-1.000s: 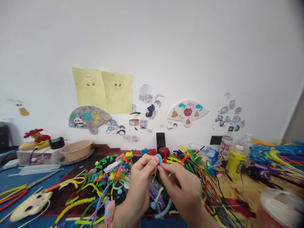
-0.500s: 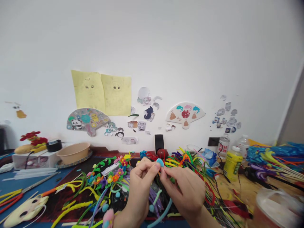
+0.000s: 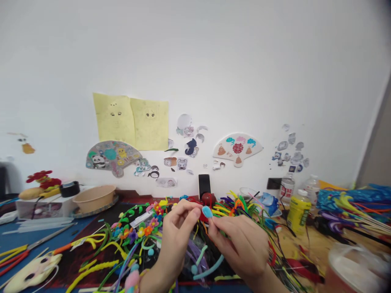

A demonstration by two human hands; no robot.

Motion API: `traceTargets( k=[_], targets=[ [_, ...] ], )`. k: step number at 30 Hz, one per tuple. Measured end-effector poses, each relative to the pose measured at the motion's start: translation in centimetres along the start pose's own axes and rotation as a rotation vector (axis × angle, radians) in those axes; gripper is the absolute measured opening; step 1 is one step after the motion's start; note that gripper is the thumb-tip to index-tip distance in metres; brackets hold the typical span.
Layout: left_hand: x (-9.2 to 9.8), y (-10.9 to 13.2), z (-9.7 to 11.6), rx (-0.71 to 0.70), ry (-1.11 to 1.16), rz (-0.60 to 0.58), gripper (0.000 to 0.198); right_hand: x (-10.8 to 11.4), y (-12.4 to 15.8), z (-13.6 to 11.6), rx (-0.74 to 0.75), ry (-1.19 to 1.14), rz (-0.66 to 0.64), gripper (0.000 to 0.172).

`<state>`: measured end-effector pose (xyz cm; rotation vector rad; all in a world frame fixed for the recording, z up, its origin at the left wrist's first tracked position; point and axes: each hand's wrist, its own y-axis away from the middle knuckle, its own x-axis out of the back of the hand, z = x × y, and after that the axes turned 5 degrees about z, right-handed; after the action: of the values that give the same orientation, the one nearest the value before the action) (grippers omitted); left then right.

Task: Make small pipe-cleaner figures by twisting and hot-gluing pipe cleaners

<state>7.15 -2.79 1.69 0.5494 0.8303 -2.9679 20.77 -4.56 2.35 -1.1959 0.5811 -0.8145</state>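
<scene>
head view: blue pom-pom [image 3: 207,211] at right hand [image 3: 240,244]

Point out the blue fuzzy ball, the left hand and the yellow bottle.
Blue fuzzy ball [image 3: 207,211], head view, its middle.
Left hand [image 3: 177,240], head view, middle of the hand.
Yellow bottle [image 3: 298,215], head view, its body.
</scene>
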Motion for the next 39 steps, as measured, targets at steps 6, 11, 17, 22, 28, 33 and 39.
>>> traceTargets(
  k=[6,11,17,22,28,33,39],
  targets=[
    [0.6,-0.6,0.9,-0.077,-0.091,-0.064,0.015,0.2,-0.3,-0.1,0.011,-0.037,-0.012,0.010],
    [0.7,-0.4,0.7,-0.087,-0.123,-0.033,0.016,0.2,-0.6,-0.4,-0.057,-0.090,-0.006,0.008],
    [0.0,0.3,0.4,-0.089,-0.099,0.039,0.016,-0.1,-0.5,-0.9,-0.145,-0.138,0.032,0.008],
    [-0.2,0.7,-0.4,-0.087,-0.080,0.055,0.015,-0.4,-0.1,-1.2,-0.268,-0.161,0.017,0.007],
    [-0.2,1.1,-0.8,-0.104,-0.081,0.063,0.016,-0.7,0.3,-1.4,-0.318,-0.182,0.043,0.006],
    [-0.2,1.2,-0.9,-0.156,-0.066,0.054,0.015,-0.8,0.6,-1.3,-0.367,-0.185,0.031,0.003],
    [-0.4,1.3,-1.0,-0.182,-0.041,0.070,0.014,-0.7,0.4,-1.6,-0.371,-0.181,0.026,0.002]
  ],
)
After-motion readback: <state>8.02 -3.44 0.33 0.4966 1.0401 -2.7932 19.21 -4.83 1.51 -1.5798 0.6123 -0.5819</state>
